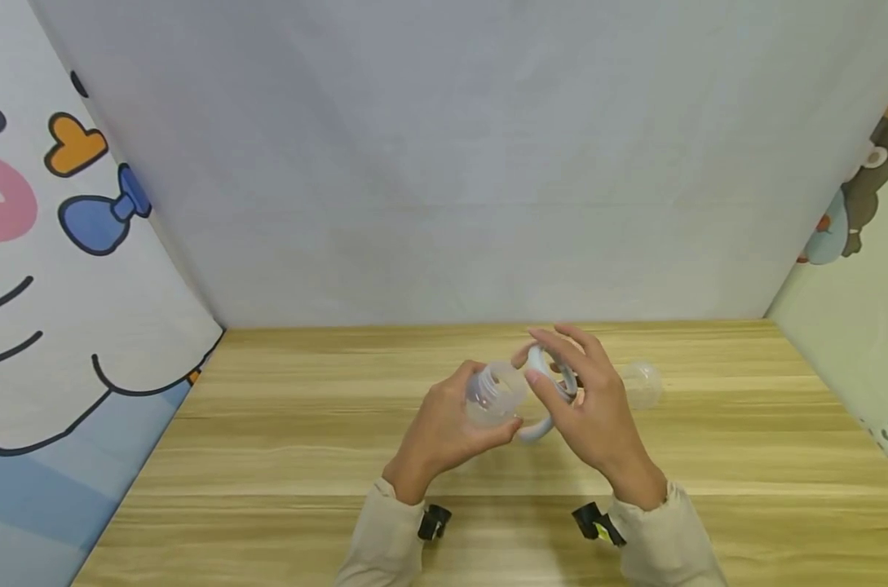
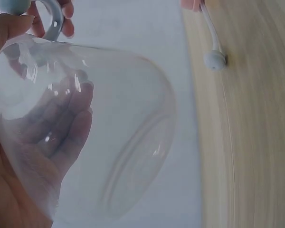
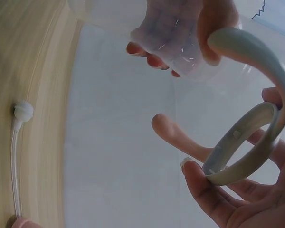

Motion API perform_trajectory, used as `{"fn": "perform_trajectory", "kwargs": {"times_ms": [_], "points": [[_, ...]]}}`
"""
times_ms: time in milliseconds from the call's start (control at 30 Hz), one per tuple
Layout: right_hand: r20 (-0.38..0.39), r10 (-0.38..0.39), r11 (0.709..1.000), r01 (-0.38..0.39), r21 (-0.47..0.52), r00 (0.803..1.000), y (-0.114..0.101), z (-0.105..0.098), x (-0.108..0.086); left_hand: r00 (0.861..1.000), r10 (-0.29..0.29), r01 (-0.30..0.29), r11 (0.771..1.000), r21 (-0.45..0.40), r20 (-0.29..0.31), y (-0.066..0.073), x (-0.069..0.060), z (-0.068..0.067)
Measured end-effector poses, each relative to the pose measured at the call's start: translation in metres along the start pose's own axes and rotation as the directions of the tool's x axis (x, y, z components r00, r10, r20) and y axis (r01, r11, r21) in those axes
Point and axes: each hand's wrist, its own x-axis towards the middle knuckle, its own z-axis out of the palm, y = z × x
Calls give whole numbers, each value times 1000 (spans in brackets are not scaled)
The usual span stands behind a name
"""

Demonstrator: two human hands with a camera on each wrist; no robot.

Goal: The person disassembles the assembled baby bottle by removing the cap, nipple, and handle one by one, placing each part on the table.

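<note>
My left hand [image 1: 444, 424] grips a clear wide-necked bottle [image 1: 480, 399], tilted with its threaded mouth toward the right hand. In the left wrist view the rounded bottle body [image 2: 123, 128] fills the middle, with fingers curled behind it. My right hand [image 1: 598, 399] pinches a pale grey-blue ring with two curved handles [image 1: 567, 379] between thumb and fingers. In the right wrist view the handle ring [image 3: 242, 173] is apart from the bottle [image 3: 180, 47]. One handle reaches close to the left thumb; whether they touch is unclear.
A clear rounded piece [image 1: 642, 385] lies on the wooden table [image 1: 304, 456] beyond the right hand. A thin straw with a whitish ball end [image 3: 23, 111] shows against the wood; a pinkish tip at its other end is cut off. A pale wall [image 1: 488, 163] stands behind.
</note>
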Motion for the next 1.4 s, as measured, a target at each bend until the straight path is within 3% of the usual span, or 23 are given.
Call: {"fn": "perform_trajectory", "kwargs": {"times_ms": [367, 733, 1033, 1400], "points": [[41, 104, 995, -104, -6, 994, 14, 5, 0, 1000, -12, 12, 1000, 28, -18, 1, 0, -2], [118, 88, 996, -88, 0, 989, 41, 17, -2, 1000, -21, 22, 999, 39, -23, 0, 0, -4], [239, 114, 993, -109, -35, 964, 59, 28, -6, 999, -29, 30, 999, 18, -24, 1, 1, -5], [266, 140, 987, -114, -111, 954, 68, 37, -11, 999, -28, 29, 999, 20, -34, 0, 0, -5]]}}
